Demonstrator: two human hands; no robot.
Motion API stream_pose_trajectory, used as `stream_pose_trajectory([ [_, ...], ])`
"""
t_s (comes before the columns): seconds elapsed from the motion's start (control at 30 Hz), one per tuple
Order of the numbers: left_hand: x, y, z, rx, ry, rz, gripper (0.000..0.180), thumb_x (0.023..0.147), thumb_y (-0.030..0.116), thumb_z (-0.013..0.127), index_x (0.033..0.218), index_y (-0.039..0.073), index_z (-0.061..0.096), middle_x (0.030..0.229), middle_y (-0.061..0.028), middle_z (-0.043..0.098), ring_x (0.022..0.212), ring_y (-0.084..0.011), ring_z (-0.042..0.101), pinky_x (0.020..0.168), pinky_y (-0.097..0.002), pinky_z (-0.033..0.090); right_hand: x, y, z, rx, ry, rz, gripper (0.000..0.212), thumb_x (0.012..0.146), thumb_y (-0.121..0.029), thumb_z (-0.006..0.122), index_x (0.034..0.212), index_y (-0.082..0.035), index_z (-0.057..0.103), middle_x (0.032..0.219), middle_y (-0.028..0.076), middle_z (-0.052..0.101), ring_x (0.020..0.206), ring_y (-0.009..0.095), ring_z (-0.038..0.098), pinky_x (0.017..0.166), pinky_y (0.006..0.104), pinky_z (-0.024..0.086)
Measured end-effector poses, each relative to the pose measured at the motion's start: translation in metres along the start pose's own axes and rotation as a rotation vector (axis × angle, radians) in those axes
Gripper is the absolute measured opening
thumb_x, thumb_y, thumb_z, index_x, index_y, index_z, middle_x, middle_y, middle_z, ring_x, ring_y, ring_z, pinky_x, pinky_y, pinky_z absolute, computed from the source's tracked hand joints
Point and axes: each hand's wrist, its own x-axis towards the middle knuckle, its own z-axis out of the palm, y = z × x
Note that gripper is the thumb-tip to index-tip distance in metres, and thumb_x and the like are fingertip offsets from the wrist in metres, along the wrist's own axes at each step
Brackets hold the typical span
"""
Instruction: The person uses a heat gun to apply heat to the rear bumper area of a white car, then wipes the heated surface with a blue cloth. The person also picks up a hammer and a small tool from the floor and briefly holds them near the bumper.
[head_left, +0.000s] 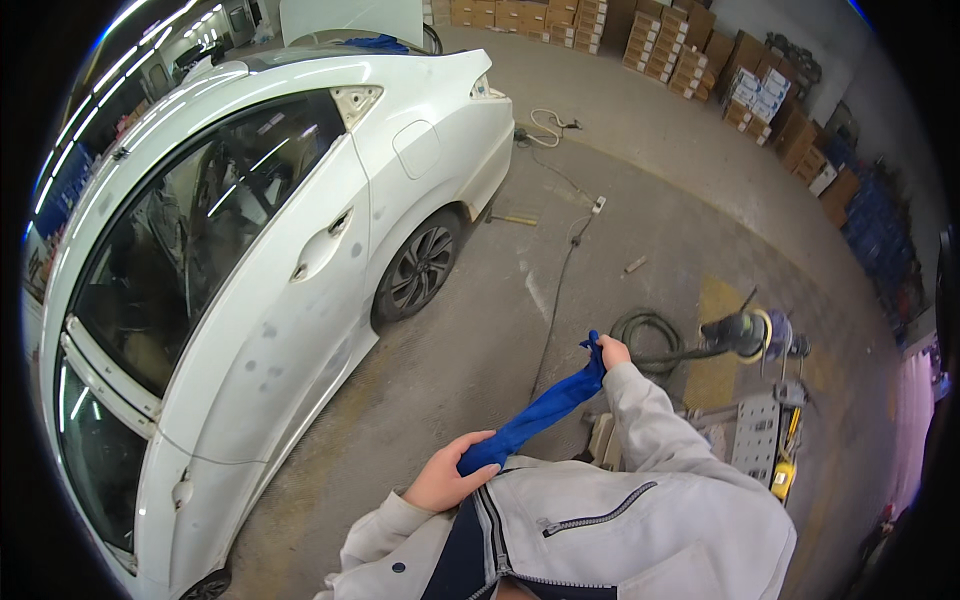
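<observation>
A blue cloth (545,412) is stretched in a twisted strip in front of my body. My left hand (447,474) is closed around its lower end, close to my jacket's zipper. At the far end, my right hand (613,352) grips the cloth, with a short bit sticking out beyond the fingers. To my left stands a white car (330,240) with dull grey patches on its doors and rear panel. Neither hand touches the car.
On my right, a metal tool cart (757,435) holds hand tools, with a power tool (745,335) beside it. A coiled hose (645,338) and a cable (567,270) lie on the floor. Cardboard boxes (660,45) are stacked along the far wall.
</observation>
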Motion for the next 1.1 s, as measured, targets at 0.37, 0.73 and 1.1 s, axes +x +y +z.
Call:
stream_pose_trajectory([
  [0.37,0.275,0.047,-0.126,0.07,-0.307,0.217,0.048,0.099,0.02,0.074,0.142,0.004,0.061,0.125,-0.0137,0.072,0.111,-0.0192,0.068,0.099,-0.034,0.054,0.131,-0.128,-0.027,0.163,0.232,-0.159,0.03,0.088,-0.011,0.07,0.113,0.002,0.078,0.104,0.011,0.079,0.098,0.021,0.072,0.091,0.0319,0.055],
  [0.73,0.532,0.12,-0.157,-0.005,-0.545,0.283,0.042,0.097,0.01,0.072,0.138,0.003,0.063,0.127,-0.0133,0.072,0.115,-0.0188,0.068,0.105,-0.0345,0.052,0.292,-0.381,0.001,0.164,-0.075,-0.071,0.029,0.091,-0.017,0.073,0.111,0.004,0.074,0.092,0.012,0.076,0.076,0.023,0.073,0.07,0.0366,0.061],
  [1.1,0.73,0.223,-0.156,0.01,-0.302,0.351,0.04,0.095,0.01,0.075,0.133,0.002,0.066,0.126,-0.0121,0.072,0.113,-0.0181,0.068,0.103,-0.0331,0.052,0.529,-0.608,0.094,-0.258,-0.482,-0.379,0.028,0.098,-0.018,0.072,0.12,0.0,0.072,0.102,0.006,0.076,0.09,0.016,0.071,0.084,0.0312,0.058],
])
